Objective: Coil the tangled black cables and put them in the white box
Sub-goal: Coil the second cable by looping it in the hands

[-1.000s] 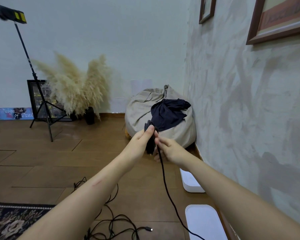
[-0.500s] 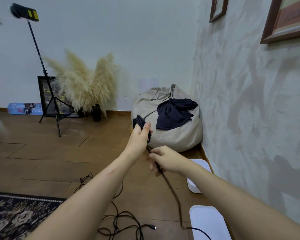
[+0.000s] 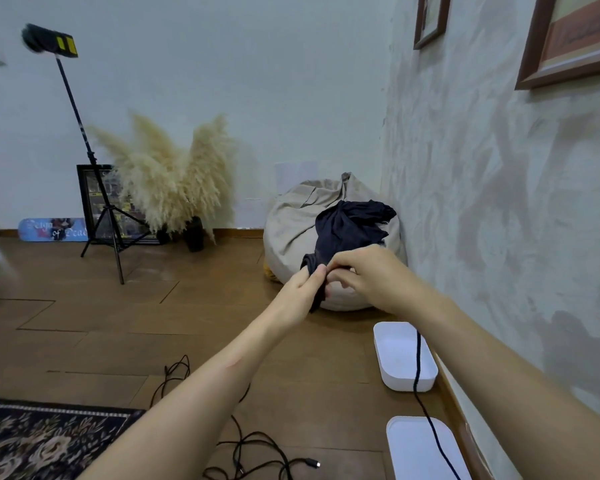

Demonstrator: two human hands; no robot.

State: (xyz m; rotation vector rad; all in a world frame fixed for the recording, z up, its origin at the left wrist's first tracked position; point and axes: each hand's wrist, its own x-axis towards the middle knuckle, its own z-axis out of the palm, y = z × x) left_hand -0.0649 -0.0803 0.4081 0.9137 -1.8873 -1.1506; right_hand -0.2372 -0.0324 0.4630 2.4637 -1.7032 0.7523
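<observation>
I'm mid-coil: my left hand is clenched round the black cable bundle, and my right hand pinches the loose strand against it. The tail hangs across the white box on the floor. Next, I judge, comes feeding that tail round, then the floor tangle.

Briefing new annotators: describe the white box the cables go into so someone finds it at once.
Follow the textured right-hand wall down to the wooden floor, just in front of the beige beanbag. The white box sits there beside the wall, the farther of two white pieces. Unlike the nearer flat-topped piece, it is open with raised walls, and a black cable hangs across it.
</observation>
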